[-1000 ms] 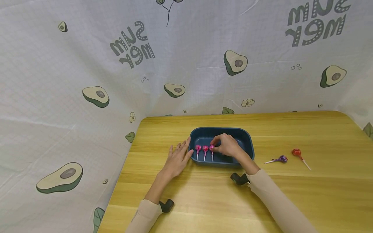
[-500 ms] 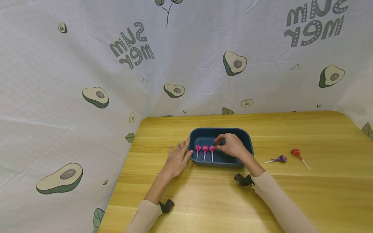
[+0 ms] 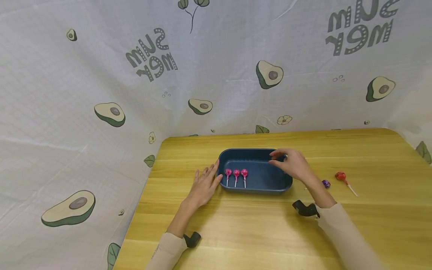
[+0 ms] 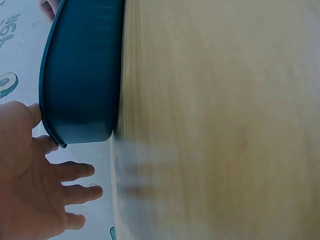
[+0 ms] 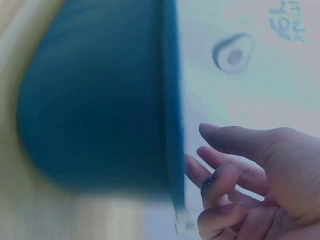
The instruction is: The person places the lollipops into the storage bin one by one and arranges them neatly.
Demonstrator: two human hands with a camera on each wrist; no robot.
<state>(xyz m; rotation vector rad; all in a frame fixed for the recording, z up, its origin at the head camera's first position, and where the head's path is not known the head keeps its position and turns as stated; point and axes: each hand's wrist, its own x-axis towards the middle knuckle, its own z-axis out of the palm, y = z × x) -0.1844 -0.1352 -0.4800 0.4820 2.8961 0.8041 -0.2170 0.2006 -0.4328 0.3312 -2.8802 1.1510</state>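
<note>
Three pink lollipops stand in a row on the left of a dark blue box, a left one (image 3: 228,172), a middle one (image 3: 236,173) and a right one (image 3: 244,172), sticks toward the near side. My left hand (image 3: 203,187) rests against the left end of the box (image 3: 264,174), fingers spread; the left wrist view shows thumb and a finger touching its rim (image 4: 42,95). Over the box's right end hovers my right hand (image 3: 293,165), fingers loosely bent and holding nothing. Under the right forearm, a purple lollipop (image 3: 326,183) is partly hidden.
Farther right on the wooden table (image 3: 236,232) lies a red lollipop (image 3: 341,176), its white stick pointing to the near right. A white curtain (image 3: 216,67) printed with avocados hangs behind the table and along its left side.
My right hand has let go of the right pink lollipop and moved right, over the box's right end. The three pink lollipops stay in place, and my left hand has not moved.
</note>
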